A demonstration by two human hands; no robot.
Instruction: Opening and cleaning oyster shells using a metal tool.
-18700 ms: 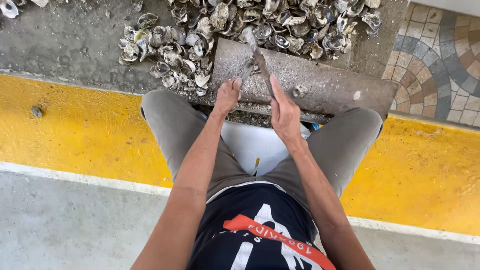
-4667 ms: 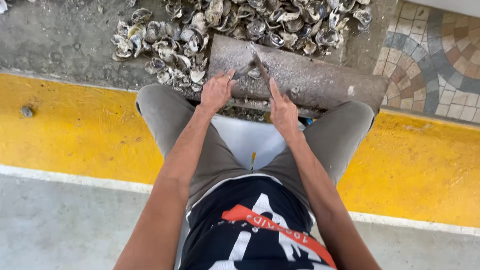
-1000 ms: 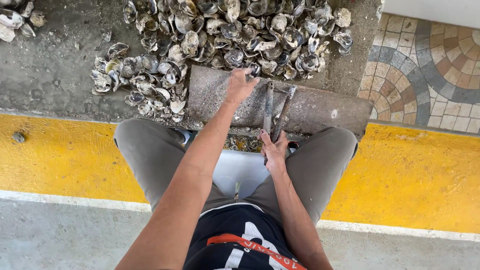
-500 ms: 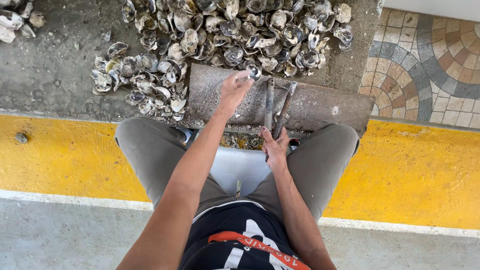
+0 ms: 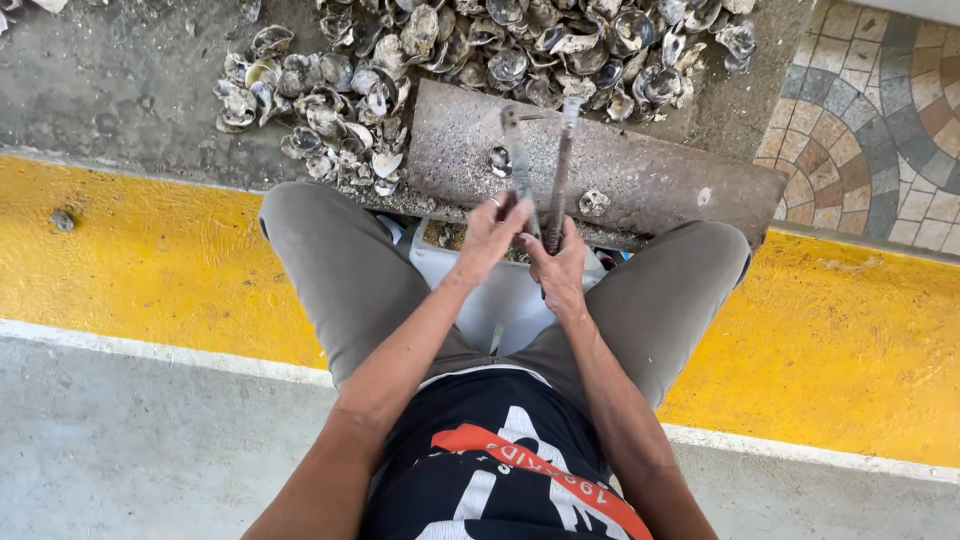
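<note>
I sit with my knees apart in front of a grey stone slab [image 5: 640, 170]. My right hand [image 5: 558, 268] is closed around the lower end of a rusty metal rod [image 5: 560, 165] that points away over the slab. My left hand [image 5: 492, 228] is right beside it, fingers closed on the lower end of a flat metal blade [image 5: 516, 150]. One oyster shell [image 5: 499, 160] lies on the slab just left of the blade. Another small shell [image 5: 593, 203] lies to the right of the rod.
A big heap of empty oyster shells [image 5: 420, 50] lies on the rough ground behind and left of the slab. A white bucket [image 5: 500, 300] stands between my legs. A yellow painted curb [image 5: 130, 260] runs left to right, and patterned tiles [image 5: 880, 110] are at the upper right.
My left hand has drawn back from the far side of the slab to the blade next to my right hand. The shell it held now lies on the slab.
</note>
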